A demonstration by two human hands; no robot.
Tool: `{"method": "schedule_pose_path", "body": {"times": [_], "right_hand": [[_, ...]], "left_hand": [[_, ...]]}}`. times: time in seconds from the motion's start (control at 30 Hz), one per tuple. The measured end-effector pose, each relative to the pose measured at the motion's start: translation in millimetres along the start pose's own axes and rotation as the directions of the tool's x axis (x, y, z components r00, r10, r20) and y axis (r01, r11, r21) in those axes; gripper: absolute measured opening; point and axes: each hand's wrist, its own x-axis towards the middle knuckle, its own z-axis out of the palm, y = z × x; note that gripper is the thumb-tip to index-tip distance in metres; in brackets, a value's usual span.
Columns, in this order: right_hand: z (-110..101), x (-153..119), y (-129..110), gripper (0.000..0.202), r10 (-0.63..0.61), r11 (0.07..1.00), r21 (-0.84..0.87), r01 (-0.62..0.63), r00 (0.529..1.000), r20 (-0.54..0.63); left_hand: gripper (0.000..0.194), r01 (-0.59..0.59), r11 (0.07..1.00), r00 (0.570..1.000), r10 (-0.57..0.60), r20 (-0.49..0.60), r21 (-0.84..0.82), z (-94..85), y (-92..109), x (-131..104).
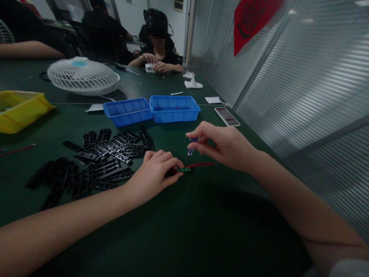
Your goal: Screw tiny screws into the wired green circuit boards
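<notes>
Circuit board (landmark): one, green, on the dark green worktop (173, 234); board (186, 169) lies at the left hand's fingertips.
Left hand: (159, 169) pinching the board's left end between thumb and fingers, covering that end.
Right hand: (223, 145) gripping one screwdriver (190, 151) by its clear purplish handle, shaft down to the board.
Red wires: (201, 164) a pair by the look, running right from the board.
Black strips: (100, 154) dozens, overlapping, too many to count; heaped left of the board.
Blue bins: (175, 114) two, side by side, beyond the board.
Yellow bin: (29, 115) one, far left of the board, past the heap.
Fan cage: (83, 79) one, white, well beyond the board, leftward.
Phone: (227, 116) one, beyond the board, rightward.
White stands: (193, 84) two, well beyond the board.
Co-workers: at least three, farthest from the board; one (165, 57) handles a white part.
</notes>
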Motion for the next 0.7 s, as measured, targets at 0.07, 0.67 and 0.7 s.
{"method": "schedule_pose_path", "body": {"times": [0.07, 0.67, 0.7], "right_hand": [[-4.4, -0.4, 2.8, 0.030, -0.060, 0.996, -0.066, 0.056, 0.996, -0.063], [-36.8, -2.5, 10.9, 0.024, 0.027, 0.979, -0.206, 0.004, 0.989, 0.147], [-37.0, -2.5, 10.5, 0.026, 0.045, 0.975, -0.223, -0.009, 0.986, 0.160]], "left_hand": [[0.015, 0.001, 1.000, 1.000, -0.001, 0.004, 0.002, 0.5, -0.2, -0.1], [0.017, -0.006, 1.000, 1.000, 0.006, -0.008, 0.011, 2.7, -1.7, -0.7], [0.017, -0.006, 1.000, 1.000, 0.006, -0.010, 0.011, 3.1, -1.9, -0.7]]}}
